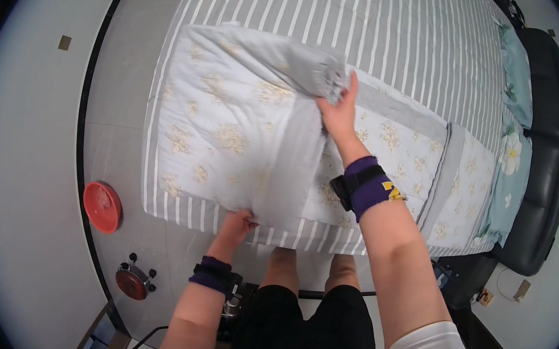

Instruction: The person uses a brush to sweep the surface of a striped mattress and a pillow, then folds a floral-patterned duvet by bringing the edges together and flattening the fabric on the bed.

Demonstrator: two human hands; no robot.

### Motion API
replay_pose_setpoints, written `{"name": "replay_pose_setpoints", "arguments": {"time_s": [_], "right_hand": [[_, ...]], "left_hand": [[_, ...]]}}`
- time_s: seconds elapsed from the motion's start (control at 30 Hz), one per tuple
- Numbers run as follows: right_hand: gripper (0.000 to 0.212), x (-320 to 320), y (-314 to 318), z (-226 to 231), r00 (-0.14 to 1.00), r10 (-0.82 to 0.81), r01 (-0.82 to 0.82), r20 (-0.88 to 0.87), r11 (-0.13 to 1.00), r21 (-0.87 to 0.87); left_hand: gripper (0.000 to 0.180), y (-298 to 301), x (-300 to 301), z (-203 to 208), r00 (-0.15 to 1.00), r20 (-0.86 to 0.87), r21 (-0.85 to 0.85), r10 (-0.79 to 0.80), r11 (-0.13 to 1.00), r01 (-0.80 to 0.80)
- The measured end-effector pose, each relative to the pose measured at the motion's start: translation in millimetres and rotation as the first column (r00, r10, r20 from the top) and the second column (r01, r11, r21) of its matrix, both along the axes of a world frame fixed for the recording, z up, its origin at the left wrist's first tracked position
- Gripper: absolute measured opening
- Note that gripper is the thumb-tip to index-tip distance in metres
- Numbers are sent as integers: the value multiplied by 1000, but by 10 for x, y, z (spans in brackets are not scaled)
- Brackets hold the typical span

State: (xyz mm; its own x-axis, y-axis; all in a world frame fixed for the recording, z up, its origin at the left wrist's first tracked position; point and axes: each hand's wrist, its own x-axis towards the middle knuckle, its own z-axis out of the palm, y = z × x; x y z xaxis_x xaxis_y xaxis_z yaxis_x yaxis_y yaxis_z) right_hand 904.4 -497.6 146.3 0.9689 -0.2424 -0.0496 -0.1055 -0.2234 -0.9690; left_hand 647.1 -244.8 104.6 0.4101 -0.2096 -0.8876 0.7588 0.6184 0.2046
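Observation:
A white quilt with yellow floral print and grey bands (229, 138) lies spread across a bed, its left part folded over. My right hand (340, 113) grips a bunched grey corner of the quilt near its far edge, and that corner is lifted and blurred. At the near side, my left hand (239, 225) pinches the quilt's edge beside the mattress side. Both wrists wear purple bands. Under the quilt shows a grey-and-white striped bed sheet (376, 28).
Teal floral pillows (512, 155) lie at the right against a black padded headboard (535, 188). On the floor to the left stand a red basin (102, 207) and a small wheeled stool (132, 282). A black bedside cabinet (466, 279) adjoins the bed at the near right.

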Motion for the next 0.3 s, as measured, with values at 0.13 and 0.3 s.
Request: {"name": "replay_pose_setpoints", "arguments": {"time_s": [0.13, 0.3], "right_hand": [[91, -654, -281, -367, 913, -223, 203, -343, 975, -92], [91, -1586, 138, -281, 936, 46, -64, -348, 997, -41]], "left_hand": [[37, -41, -73, -19, 997, -49, 270, -68, 960, 78], [55, 272, -50, -269, 988, -38, 283, 152, 950, -135]]}}
